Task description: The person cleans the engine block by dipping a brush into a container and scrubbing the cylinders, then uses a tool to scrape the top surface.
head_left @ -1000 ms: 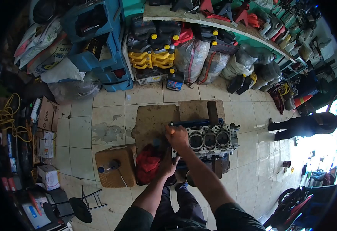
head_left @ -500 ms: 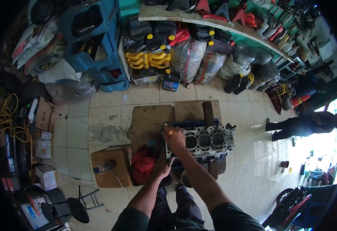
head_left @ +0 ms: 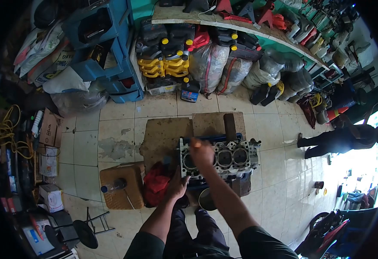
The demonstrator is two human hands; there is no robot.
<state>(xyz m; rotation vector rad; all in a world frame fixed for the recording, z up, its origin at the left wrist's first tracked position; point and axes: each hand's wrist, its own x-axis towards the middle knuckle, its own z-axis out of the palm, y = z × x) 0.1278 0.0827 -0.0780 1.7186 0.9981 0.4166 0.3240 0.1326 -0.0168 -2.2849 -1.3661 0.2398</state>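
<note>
An engine block (head_left: 252, 160) with its round cylinder bores facing up lies crosswise in front of me. My right hand (head_left: 202, 155) is closed over its left part, slightly blurred. From the fist shows the orange end (head_left: 197, 145) of a handled tool; the rest of that tool is hidden. At the block's near left corner, my left hand (head_left: 178, 186) grips the edge, its fingers partly out of sight. A red cloth (head_left: 156, 185) lies just left of that hand.
Cardboard (head_left: 165, 129) lies under the block. A brown stool (head_left: 111, 196) bearing a plastic bottle (head_left: 115, 185) stands at left. Near my feet is a round container (head_left: 207, 200). Oil jugs (head_left: 150, 47) and sacks line the back wall. Another person (head_left: 348, 137) stands at far right.
My right hand has moved a little right across the block's top, uncovering its left end. My left hand stays at the near left corner. The whole view has shifted slightly.
</note>
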